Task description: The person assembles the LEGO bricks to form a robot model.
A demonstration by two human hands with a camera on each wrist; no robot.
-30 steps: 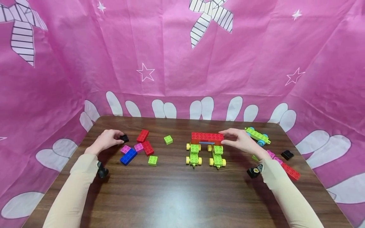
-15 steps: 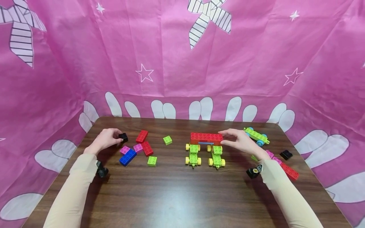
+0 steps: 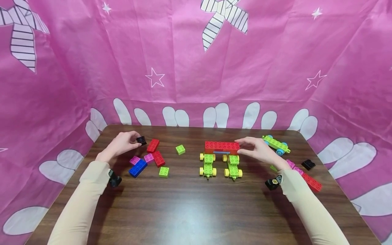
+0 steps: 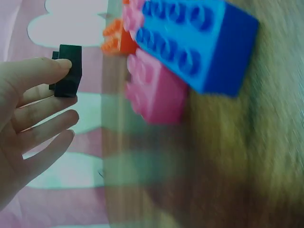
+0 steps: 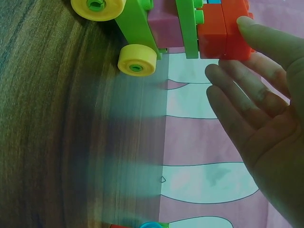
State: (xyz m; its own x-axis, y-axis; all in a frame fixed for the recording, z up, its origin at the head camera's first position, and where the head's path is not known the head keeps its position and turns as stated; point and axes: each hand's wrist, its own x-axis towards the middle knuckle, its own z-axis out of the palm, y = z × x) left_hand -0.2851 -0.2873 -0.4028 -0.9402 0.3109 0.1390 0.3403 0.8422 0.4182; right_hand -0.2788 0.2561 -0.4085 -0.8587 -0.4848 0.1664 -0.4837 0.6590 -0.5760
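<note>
My left hand [image 3: 121,143] pinches a small black brick [image 3: 141,140] between thumb and fingers. In the left wrist view the black brick [image 4: 69,78] is held up clear of the table, with the other fingers spread loosely. My right hand [image 3: 256,150] grips the right end of a long red block structure [image 3: 222,146]. That structure rests on top of two green wheeled bases [image 3: 208,168] with yellow wheels. In the right wrist view the thumb and fingers hold the end red brick [image 5: 236,33], stacked beside another red brick and above green and pink pieces.
Near my left hand lie red bricks [image 3: 158,159], pink bricks [image 3: 148,158], a blue brick [image 3: 138,168] and green bricks [image 3: 163,172]. Beyond my right hand sits a green base with blue wheels [image 3: 277,145]. Another black brick [image 3: 308,164] and a red brick [image 3: 312,183] lie at right.
My left hand has lifted the black brick off the table and carried it slightly right and away from me. The right hand keeps its hold on the red structure, which has stayed in place.
</note>
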